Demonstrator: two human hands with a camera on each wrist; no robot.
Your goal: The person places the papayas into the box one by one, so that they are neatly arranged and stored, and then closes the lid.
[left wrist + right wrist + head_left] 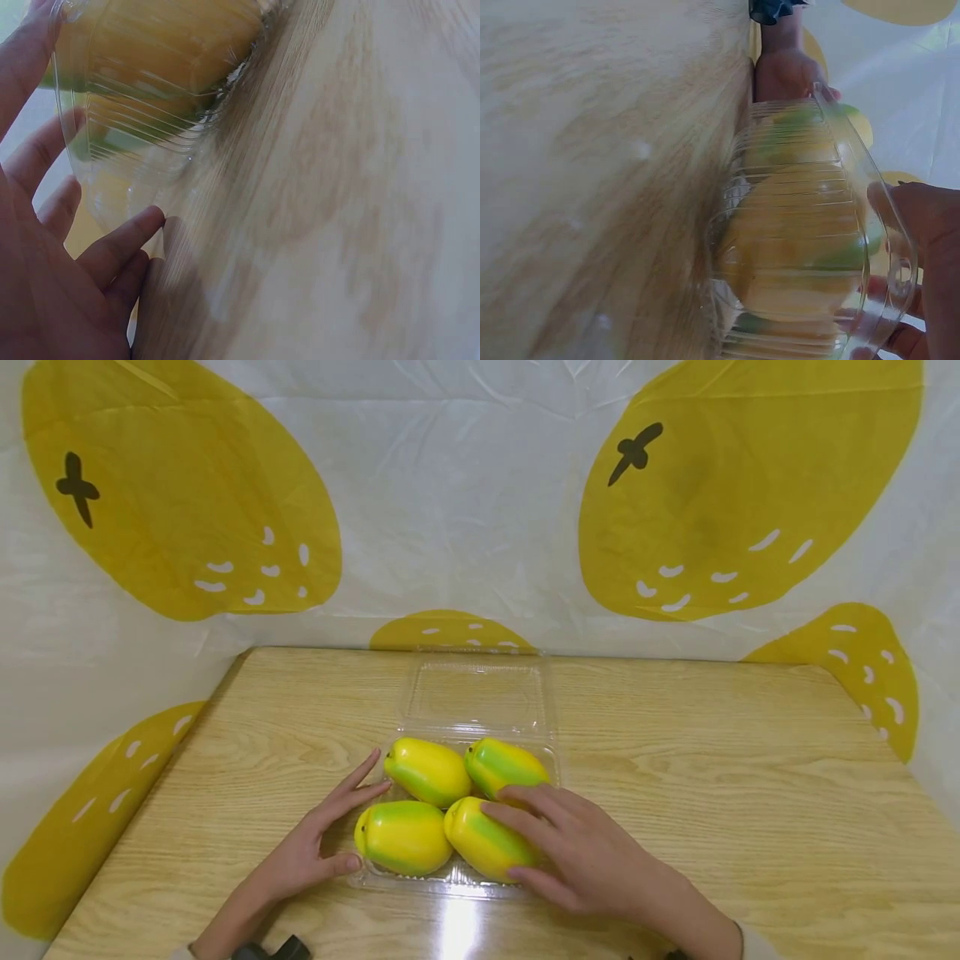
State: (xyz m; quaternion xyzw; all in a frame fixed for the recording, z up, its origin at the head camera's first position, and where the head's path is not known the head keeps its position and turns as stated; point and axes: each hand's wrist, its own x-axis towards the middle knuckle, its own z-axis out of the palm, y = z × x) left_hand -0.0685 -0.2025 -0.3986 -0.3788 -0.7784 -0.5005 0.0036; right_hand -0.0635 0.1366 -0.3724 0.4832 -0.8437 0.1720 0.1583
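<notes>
Several glossy yellow-and-green papayas lie in a clear plastic clamshell box (450, 887). They are a far left papaya (431, 772), a far right papaya (504, 762), a near left papaya (405, 837) and a near right papaya (483, 842). My right hand (581, 847) holds the near right one, fingers over its top and thumb at its near side. Through the box wall (780, 225), the right wrist view shows fingers inside the rim. Spread along the box's left side, my left hand (315, 835) has its thumb at the near left corner and fingers extended at the rim.
The box's clear lid (476, 693) is folded back towards the rear edge of the wooden table (697, 735). Behind the table hangs a white cloth (457, 485) with large yellow fruit prints. A black object (281, 948) shows by the left wrist.
</notes>
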